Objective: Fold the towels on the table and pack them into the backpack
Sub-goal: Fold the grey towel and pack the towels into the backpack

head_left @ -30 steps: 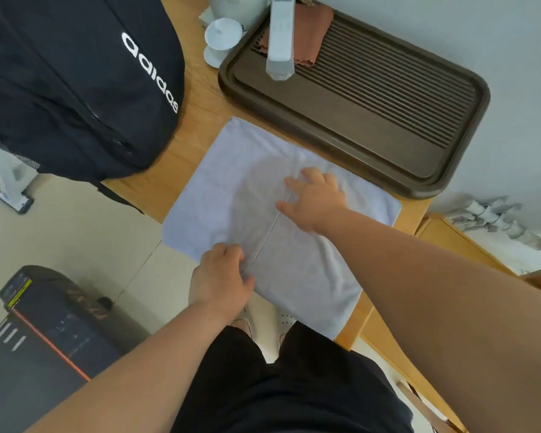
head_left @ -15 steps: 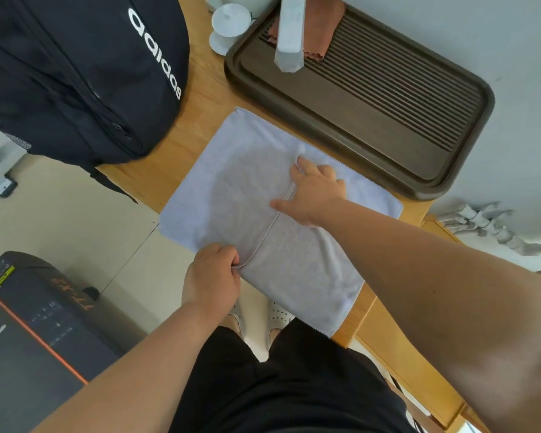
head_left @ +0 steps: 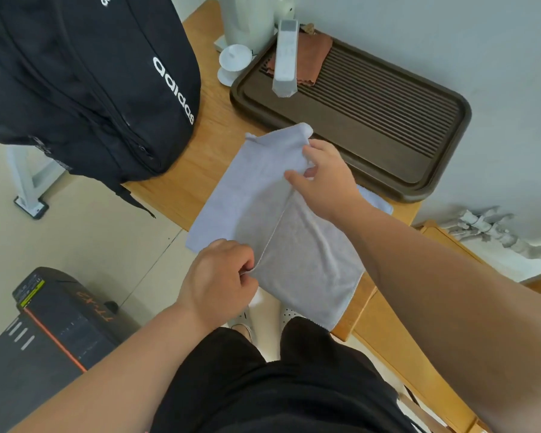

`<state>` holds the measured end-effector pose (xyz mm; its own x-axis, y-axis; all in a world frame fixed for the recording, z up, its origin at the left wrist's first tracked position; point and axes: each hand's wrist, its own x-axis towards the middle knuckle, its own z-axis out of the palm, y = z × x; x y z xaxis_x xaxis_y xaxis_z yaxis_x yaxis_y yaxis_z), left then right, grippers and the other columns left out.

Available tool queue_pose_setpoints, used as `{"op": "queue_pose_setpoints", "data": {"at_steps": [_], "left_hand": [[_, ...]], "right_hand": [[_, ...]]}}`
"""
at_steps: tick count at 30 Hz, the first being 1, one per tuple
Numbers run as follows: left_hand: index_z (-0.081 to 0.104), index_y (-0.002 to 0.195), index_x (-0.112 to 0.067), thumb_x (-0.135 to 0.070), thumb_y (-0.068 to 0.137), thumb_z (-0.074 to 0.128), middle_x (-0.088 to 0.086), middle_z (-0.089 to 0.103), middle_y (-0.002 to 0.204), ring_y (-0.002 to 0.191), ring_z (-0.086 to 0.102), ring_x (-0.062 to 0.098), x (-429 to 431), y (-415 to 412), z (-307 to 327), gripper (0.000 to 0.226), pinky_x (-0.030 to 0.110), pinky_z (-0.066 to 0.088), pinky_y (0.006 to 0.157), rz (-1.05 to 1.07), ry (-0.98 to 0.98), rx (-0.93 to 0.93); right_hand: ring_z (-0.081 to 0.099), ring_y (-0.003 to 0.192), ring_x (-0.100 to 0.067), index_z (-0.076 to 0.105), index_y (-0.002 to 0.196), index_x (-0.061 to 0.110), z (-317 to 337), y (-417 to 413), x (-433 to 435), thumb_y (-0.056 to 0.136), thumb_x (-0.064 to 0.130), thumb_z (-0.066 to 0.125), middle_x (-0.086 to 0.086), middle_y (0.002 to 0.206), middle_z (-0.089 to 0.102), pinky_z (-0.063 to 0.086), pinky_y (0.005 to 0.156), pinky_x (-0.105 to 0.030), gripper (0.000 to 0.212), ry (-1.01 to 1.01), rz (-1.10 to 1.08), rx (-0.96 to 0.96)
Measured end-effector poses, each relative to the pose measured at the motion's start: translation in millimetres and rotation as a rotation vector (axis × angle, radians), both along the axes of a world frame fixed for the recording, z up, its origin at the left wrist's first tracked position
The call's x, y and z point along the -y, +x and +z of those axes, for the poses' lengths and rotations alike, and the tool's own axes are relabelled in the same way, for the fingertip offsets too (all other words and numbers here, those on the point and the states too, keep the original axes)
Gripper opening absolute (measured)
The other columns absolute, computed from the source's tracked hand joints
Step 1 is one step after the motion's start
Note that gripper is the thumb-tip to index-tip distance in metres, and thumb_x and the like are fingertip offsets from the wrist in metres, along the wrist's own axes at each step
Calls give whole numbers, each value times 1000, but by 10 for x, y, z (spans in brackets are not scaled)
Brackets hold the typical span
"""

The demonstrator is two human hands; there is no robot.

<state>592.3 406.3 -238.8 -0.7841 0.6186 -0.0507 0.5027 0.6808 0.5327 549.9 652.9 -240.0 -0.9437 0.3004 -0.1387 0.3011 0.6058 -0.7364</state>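
A pale grey towel (head_left: 306, 257) lies over the wooden table (head_left: 200, 157), partly folded, its near end hanging off the front edge. My left hand (head_left: 222, 276) pinches the near end of the fold's hemmed edge. My right hand (head_left: 325, 179) grips the far end of that edge and holds the towel's far part lifted and bunched just in front of the tray. A black backpack (head_left: 85, 82) with white lettering stands on the table's left end, a little left of the towel.
A dark brown slatted tea tray (head_left: 419, 170) fills the table's back right, holding a white remote (head_left: 285, 57) and a rust-coloured cloth (head_left: 313, 60). A white cup (head_left: 235, 59) and a pale kettle (head_left: 247, 20) stand behind. A black case (head_left: 50, 332) sits on the floor at lower left.
The right hand went from lying on the fold line to gripping the towel's far edge and lifting it. The towel's left part has drawn in. The left hand keeps its pinch.
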Motion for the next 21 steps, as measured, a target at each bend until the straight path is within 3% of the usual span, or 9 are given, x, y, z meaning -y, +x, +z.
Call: {"op": "queue_pose_setpoints", "data": {"at_steps": [2, 4, 6, 9, 11, 13, 15, 18, 21], "left_hand": [[43, 64, -16, -6, 64, 54, -7, 38, 59, 63, 37, 16, -108, 100, 77, 15, 30, 33, 50, -55, 32, 29], [43, 66, -19, -8, 65, 54, -8, 36, 60, 61, 34, 12, -256, 208, 99, 16, 24, 29, 52, -114, 30, 85], [44, 68, -20, -9, 68, 56, -6, 39, 62, 62, 38, 14, -421, 328, 64, 16, 25, 31, 52, -174, -1, 173], [44, 73, -17, -9, 74, 55, -1, 44, 68, 66, 40, 19, -637, 497, -76, 13, 33, 35, 57, -271, -96, 327], [43, 74, -16, -7, 79, 55, -2, 43, 70, 64, 36, 16, -717, 572, -219, 15, 30, 32, 57, -317, -157, 386], [46, 76, -15, -5, 83, 54, -2, 46, 72, 65, 37, 14, -754, 608, -369, 15, 28, 34, 59, -316, -211, 421], [50, 80, -15, -4, 85, 53, -2, 51, 76, 69, 43, 16, -777, 609, -489, 13, 31, 40, 63, -303, -252, 432], [49, 78, -14, -4, 85, 53, 0, 52, 75, 68, 44, 18, -818, 577, -575, 13, 36, 43, 65, -277, -307, 454], [51, 78, -12, -8, 83, 56, 4, 55, 73, 65, 43, 19, -859, 538, -546, 8, 41, 46, 65, -258, -329, 482]], "right_hand": [[54, 119, -13, 65, 124, 10, 61, 195, -115, 94, 30, 66, 2, 147, 47, 43, 91, -18, 36, 5, -85, -82], [55, 122, -15, 67, 122, 9, 64, 422, -237, 94, 24, 66, 2, 143, 51, 44, 98, -25, 32, -11, -172, -125], [61, 110, -12, 67, 122, 13, 49, 633, -360, 94, 23, 65, 6, 140, 52, 46, 96, -28, 30, -47, -241, -132], [56, 89, -7, 68, 99, 13, -81, 902, -517, 95, 25, 63, 15, 119, 52, 44, 83, -27, 13, -65, -273, -39], [57, 90, -9, 66, 93, 18, -193, 1021, -566, 92, 34, 64, 18, 110, 49, 49, 84, -31, 17, -121, -248, 75], [55, 120, -17, 64, 121, 22, -326, 1109, -601, 89, 42, 61, 10, 136, 47, 47, 103, -36, 39, -131, -153, 273], [33, 144, -22, 43, 148, 16, -418, 1157, -627, 94, 26, 57, 3, 159, 29, 26, 110, -25, 57, -73, -49, 435], [19, 151, -20, 25, 158, 14, -461, 1140, -653, 98, 16, 51, 4, 166, 15, 19, 108, -22, 65, -72, -28, 464], [21, 150, -20, 29, 156, 14, -422, 1131, -626, 99, 15, 50, 4, 166, 16, 17, 105, -19, 61, -89, -65, 415]]}}
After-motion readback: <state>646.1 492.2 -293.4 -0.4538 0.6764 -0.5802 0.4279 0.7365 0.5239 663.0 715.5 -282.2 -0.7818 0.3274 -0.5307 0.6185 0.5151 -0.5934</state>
